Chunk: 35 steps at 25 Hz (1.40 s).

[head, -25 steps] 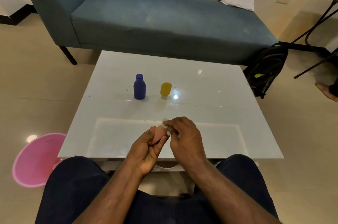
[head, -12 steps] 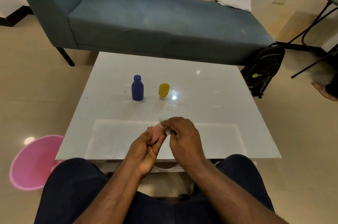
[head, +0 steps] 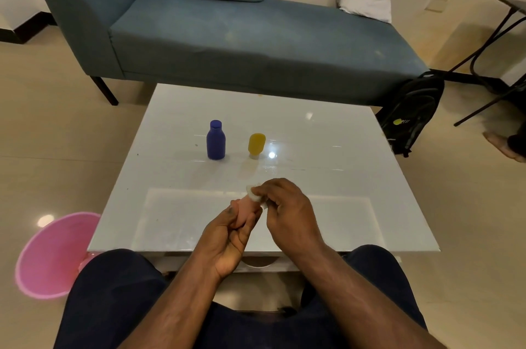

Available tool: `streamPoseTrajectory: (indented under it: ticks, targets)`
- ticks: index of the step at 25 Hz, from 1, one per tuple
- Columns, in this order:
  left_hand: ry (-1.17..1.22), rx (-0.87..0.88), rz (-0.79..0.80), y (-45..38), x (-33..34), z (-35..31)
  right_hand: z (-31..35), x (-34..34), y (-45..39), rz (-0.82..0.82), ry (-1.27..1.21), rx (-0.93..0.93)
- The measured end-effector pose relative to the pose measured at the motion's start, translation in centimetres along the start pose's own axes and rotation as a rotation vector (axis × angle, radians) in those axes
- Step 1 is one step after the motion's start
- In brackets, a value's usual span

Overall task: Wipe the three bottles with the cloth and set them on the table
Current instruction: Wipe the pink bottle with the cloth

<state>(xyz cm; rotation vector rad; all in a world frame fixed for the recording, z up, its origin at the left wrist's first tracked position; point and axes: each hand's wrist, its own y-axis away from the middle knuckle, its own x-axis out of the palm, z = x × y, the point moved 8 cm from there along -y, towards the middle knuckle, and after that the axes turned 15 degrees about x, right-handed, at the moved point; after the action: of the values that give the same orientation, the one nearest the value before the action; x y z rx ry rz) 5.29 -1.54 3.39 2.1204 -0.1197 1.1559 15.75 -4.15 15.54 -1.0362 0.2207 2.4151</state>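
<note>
A blue bottle [head: 216, 141] stands upright on the white glossy table [head: 327, 177], with a small yellow bottle [head: 256, 144] just to its right. Above the table's near edge my left hand [head: 230, 237] grips a small pink bottle [head: 245, 210], mostly hidden by the fingers. My right hand [head: 287, 214] pinches a small white cloth [head: 253, 192] against the pink bottle's top end.
A pink basin [head: 51, 254] sits on the floor at the left of the table. A blue couch [head: 227, 35] stands behind the table, and a black backpack [head: 410, 112] leans at its right end. Another person's foot [head: 503, 146] shows at the far right.
My hands stay together over the near edge; the cloth has shifted slightly along the pink bottle's top. The two bottles on the table have not moved.
</note>
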Motion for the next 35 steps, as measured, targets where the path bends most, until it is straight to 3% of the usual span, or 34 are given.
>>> streamPoseTrajectory:
  ticks: [2, 6, 10, 14, 19, 23, 28, 35]
  targets:
    - [-0.027, -0.004, 0.002, 0.2, 0.1, 0.2, -0.3, -0.5, -0.6, -0.035, 0.02, 0.052]
    - [0.055, 0.002, 0.001, -0.2, 0.0, -0.3, 1.6, 0.6, 1.7, 0.022, 0.075, -0.1]
    - [-0.011, -0.024, 0.004, 0.0, -0.2, 0.2, -0.1, -0.4, -0.8, -0.019, 0.043, 0.058]
    - [0.023, 0.024, 0.021, -0.1, 0.1, -0.2, 2.0, 0.5, 1.5, 0.059, 0.069, -0.05]
    - [-0.084, 0.033, 0.023, -0.1, -0.1, 0.1, -0.1, -0.7, -1.2, 0.001, 0.037, 0.102]
    - [-0.06, 0.08, 0.063, -0.2, 0.2, -0.4, 1.7, 0.4, 1.3, 0.06, 0.071, -0.028]
    - [-0.095, 0.094, 0.019, 0.0, 0.0, -0.6, -0.9, -1.1, -1.1, -0.006, -0.007, 0.194]
    - [-0.003, 0.071, 0.005, -0.4, 0.1, -0.8, 0.0, -1.1, 0.8, -0.032, -0.036, 0.078]
